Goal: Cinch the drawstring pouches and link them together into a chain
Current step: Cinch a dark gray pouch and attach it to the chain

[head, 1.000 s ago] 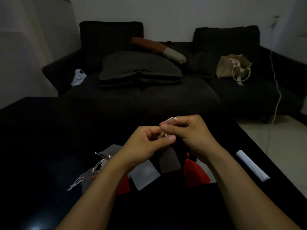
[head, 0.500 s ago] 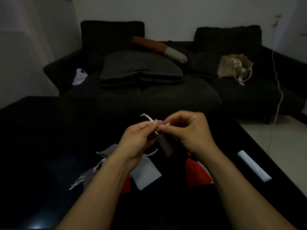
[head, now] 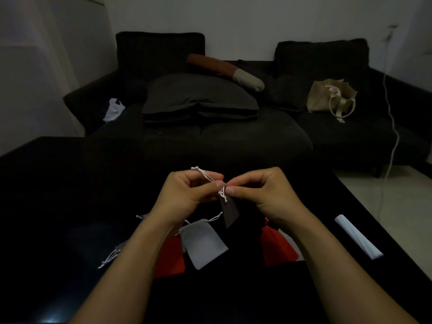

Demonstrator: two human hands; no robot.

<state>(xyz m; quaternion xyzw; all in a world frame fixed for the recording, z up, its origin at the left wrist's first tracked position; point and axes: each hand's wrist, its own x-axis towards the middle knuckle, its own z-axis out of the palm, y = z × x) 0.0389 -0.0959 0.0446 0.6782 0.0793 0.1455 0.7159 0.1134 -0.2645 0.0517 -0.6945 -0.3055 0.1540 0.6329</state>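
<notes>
While both hands hover together above the bench [head: 58, 195], the white drawstring [head: 207, 176] now sticks out up-left past the left hand [head: 187, 195]; a second ago it was bunched between the fingertips, nearly hidden. The dark brown pouch [head: 230, 212] hangs lower from the pinch point than before, tilted, clear of the bench. Judgement: cord has been drawn through, so this pouch is being cinched or knotted, link step in progress, not finished.

Left hand fingers curl and pinch the drawstring. Right hand [head: 261, 192] fingers pinch the cord ends at the pouch neck, where a small knot-like tangle shows; exact threading too small to tell.

Pouches on the bench: grey pouch [head: 203, 246] lies flat under the left wrist, its string loose, mouth looks not tightly closed. Red pouch [head: 170, 258] partly hidden by the left forearm, just beside the grey one. Second red pouch [head: 277, 247] under the right wrist, neck gathered. More grey pouches with strings at far left, half hidden. Contents of any pouch: cannot tell, all look flat. Whether the lying ones are already linked: cannot tell.

White folded strip [head: 357, 237] lies well apart on the right.
</notes>
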